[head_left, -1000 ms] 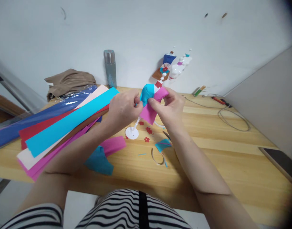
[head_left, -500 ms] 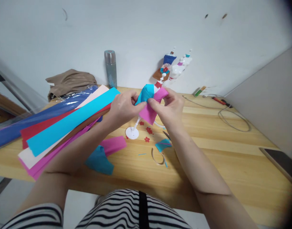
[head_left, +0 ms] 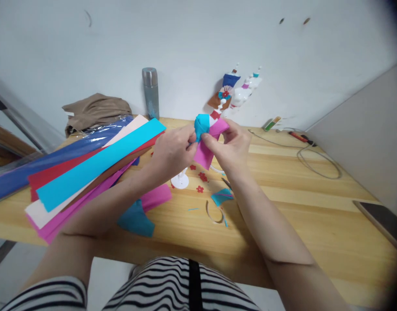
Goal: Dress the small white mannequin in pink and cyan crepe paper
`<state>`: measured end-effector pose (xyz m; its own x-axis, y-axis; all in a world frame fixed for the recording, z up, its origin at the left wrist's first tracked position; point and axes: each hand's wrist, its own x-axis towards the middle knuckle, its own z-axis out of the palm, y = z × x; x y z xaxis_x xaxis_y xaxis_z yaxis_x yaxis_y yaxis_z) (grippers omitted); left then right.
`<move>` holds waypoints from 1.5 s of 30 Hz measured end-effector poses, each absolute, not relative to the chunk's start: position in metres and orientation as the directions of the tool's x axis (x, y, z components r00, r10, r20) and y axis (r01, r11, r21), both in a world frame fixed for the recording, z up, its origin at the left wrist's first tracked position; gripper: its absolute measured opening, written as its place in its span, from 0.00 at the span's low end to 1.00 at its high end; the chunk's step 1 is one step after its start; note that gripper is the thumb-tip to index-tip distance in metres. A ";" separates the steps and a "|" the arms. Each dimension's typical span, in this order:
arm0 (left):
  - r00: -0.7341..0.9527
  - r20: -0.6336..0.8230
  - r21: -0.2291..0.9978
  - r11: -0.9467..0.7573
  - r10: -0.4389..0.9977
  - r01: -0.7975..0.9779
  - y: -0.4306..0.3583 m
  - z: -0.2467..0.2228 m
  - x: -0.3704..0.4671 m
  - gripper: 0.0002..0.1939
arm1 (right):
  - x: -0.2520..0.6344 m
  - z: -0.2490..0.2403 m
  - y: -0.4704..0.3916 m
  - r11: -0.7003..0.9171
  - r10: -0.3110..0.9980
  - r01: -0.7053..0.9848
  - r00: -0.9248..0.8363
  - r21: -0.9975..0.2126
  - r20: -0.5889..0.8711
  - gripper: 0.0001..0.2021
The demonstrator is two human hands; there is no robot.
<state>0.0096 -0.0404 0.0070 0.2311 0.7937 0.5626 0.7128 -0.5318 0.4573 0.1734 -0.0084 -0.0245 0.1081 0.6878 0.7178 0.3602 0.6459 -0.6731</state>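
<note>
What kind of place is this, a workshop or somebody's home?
Probably a craft table in a plain room; I can't tell home from workshop. Long sheets of coloured paper lie on the wooden table, and both hands fold pink and blue paper.

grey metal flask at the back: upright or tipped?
Upright: the grey metal flask stands on its base on the wooden table, cap on top.

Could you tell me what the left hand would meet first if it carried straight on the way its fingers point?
Most likely the blue paper that the left hand pinches, then the right hand.
</note>
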 end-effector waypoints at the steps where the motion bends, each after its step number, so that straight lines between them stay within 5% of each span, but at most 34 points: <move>1: 0.240 0.559 0.461 -0.538 0.794 0.706 -0.041 0.007 0.010 0.12 | 0.173 -0.025 -0.008 0.648 0.687 0.358 0.107 -0.672 0.719 0.06; 10: 0.337 0.535 0.550 -0.622 0.775 0.557 -0.038 0.002 0.001 0.06 | 0.173 -0.025 -0.008 0.651 0.678 0.371 0.109 -0.662 0.727 0.06; 15: 0.369 0.509 0.528 -0.621 0.778 0.579 -0.040 0.009 -0.001 0.14 | 0.174 -0.025 -0.008 0.639 0.685 0.387 0.106 -0.665 0.720 0.06; 19: 0.339 0.471 0.576 -0.575 0.814 0.581 -0.039 0.010 0.002 0.11 | 0.173 -0.025 -0.008 0.633 0.688 0.381 0.122 -0.674 0.715 0.06; 31: 0.287 0.573 0.546 -0.619 0.767 0.564 -0.029 -0.004 0.006 0.10 | 0.175 -0.026 -0.006 0.653 0.666 0.401 0.101 -0.643 0.739 0.06; 45: 0.163 0.309 0.874 -0.347 0.937 0.339 -0.028 0.005 0.007 0.11 | 0.173 -0.022 -0.010 0.641 0.701 0.340 0.108 -0.689 0.705 0.06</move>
